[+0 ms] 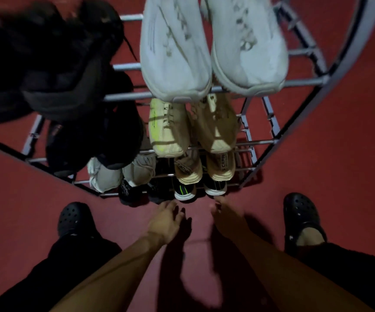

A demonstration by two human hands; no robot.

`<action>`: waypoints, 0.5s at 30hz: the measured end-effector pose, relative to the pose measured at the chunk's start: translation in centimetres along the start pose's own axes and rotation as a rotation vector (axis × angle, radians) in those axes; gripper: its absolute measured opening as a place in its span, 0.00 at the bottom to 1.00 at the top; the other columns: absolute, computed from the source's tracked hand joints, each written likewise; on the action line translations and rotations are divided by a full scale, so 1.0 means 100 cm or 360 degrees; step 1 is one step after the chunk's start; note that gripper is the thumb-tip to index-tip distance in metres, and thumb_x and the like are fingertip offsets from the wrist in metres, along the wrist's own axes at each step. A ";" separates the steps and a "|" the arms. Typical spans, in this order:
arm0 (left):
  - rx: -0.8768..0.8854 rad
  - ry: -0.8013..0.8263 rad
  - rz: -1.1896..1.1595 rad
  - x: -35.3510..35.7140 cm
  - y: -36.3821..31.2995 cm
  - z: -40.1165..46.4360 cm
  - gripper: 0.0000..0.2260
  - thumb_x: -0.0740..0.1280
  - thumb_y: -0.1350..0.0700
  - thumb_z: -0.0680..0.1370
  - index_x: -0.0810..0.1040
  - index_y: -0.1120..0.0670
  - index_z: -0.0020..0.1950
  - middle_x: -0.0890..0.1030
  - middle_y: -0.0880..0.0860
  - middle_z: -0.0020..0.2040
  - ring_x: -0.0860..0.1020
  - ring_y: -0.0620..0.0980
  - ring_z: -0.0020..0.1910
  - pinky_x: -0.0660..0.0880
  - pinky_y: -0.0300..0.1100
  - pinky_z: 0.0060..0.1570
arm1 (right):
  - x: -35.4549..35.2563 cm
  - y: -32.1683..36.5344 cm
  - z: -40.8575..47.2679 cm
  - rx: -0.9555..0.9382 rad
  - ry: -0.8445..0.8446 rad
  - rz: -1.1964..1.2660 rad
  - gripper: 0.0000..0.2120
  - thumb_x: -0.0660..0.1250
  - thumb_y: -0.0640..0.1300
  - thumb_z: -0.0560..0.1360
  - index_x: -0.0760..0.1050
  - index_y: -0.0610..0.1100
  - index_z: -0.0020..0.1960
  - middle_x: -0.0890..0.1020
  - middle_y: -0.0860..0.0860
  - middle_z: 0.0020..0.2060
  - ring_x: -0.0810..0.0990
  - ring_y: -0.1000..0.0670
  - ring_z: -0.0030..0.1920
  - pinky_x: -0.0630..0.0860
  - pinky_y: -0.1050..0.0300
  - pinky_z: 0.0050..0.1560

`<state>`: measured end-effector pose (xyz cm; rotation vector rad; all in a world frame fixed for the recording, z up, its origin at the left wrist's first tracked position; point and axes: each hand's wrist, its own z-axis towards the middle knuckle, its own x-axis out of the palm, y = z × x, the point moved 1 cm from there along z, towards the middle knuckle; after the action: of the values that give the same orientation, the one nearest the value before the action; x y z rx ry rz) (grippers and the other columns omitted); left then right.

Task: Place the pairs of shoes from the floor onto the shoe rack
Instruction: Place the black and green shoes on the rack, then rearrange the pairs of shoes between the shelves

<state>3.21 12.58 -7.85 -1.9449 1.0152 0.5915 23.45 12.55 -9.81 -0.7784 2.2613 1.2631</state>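
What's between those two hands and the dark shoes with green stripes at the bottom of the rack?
Nothing visible. The left hand and right hand reach over bare red floor toward the green-striped shoes on the lowest shelf, toes facing outward.

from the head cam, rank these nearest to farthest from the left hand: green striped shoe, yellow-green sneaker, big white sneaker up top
From the left hand:
1. green striped shoe, lowest shelf, just beyond the fingertips.
2. yellow-green sneaker, a higher shelf, above it.
3. big white sneaker, top shelf, farthest up the rack.
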 end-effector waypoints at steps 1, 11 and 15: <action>0.0026 0.0081 0.0117 -0.011 -0.005 -0.011 0.25 0.58 0.47 0.83 0.64 0.55 0.78 0.62 0.54 0.78 0.63 0.54 0.76 0.59 0.43 0.74 | -0.005 0.006 -0.010 -0.0133 -0.0015 -0.0245 0.35 0.38 0.61 0.81 0.75 0.44 0.68 0.80 0.48 0.60 0.80 0.47 0.57 0.76 0.50 0.60; 0.0352 -0.0131 0.0470 -0.164 -0.075 -0.161 0.25 0.59 0.38 0.79 0.73 0.51 0.70 0.74 0.54 0.66 0.75 0.58 0.64 0.73 0.51 0.63 | -0.136 0.155 -0.151 -0.0579 -0.0125 -0.0618 0.21 0.60 0.56 0.80 0.70 0.49 0.70 0.75 0.48 0.67 0.74 0.43 0.66 0.73 0.50 0.63; 0.0461 -0.0366 0.0432 -0.218 -0.105 -0.227 0.22 0.61 0.42 0.81 0.72 0.50 0.72 0.73 0.54 0.69 0.73 0.58 0.67 0.70 0.48 0.67 | -0.181 0.207 -0.212 -0.0706 -0.0245 -0.0696 0.25 0.58 0.57 0.81 0.66 0.48 0.74 0.71 0.47 0.70 0.72 0.42 0.68 0.71 0.48 0.66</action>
<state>0.26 6.16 24.57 -1.4626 1.1546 0.7548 21.34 7.75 24.57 -1.2048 1.5852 1.5500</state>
